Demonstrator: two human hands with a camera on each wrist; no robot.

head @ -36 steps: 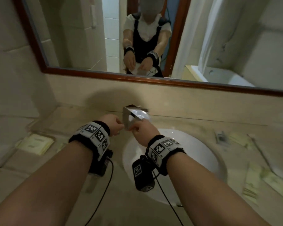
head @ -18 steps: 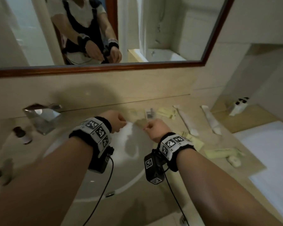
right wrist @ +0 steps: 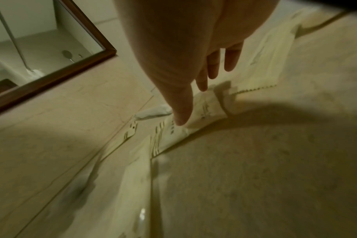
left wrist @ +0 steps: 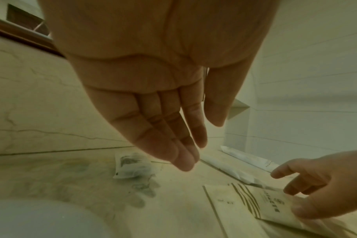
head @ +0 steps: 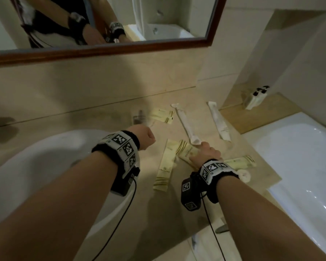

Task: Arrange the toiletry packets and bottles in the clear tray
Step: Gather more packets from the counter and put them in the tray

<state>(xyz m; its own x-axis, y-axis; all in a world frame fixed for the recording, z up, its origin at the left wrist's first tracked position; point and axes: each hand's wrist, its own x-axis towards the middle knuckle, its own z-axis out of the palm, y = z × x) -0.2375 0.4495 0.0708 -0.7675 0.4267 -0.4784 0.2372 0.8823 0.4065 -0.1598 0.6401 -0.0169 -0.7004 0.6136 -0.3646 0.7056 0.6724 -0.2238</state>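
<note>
Several toiletry packets lie scattered on the beige counter point(head: 102, 117) right of the sink. My right hand point(head: 203, 147) reaches down onto a yellow striped packet point(head: 186, 151). Its fingers are straight and spread, and the thumb point(right wrist: 179, 119) touches the packet point(right wrist: 206, 111). The left wrist view shows the same packet point(left wrist: 271, 204) under the right hand point(left wrist: 291, 190). My left hand point(left wrist: 194, 145) hovers above the counter with relaxed straight fingers and holds nothing. A long yellow packet point(head: 165, 166) lies between my wrists. Two long white packets point(head: 186, 123) point(head: 218, 119) lie beyond.
The white sink point(head: 36, 166) is at the left and a white bathtub point(head: 299, 157) at the right. Small white bottles with black caps point(head: 255, 98) stand on a wooden ledge at the far right. Small yellow packets point(head: 163, 115) and a clear sachet point(head: 139, 117) lie near the wall.
My view has swung right, from the faucet to the packets on the counter. My right hand has dropped onto the yellow striped packet. The left hand followed and hovers beside it.
</note>
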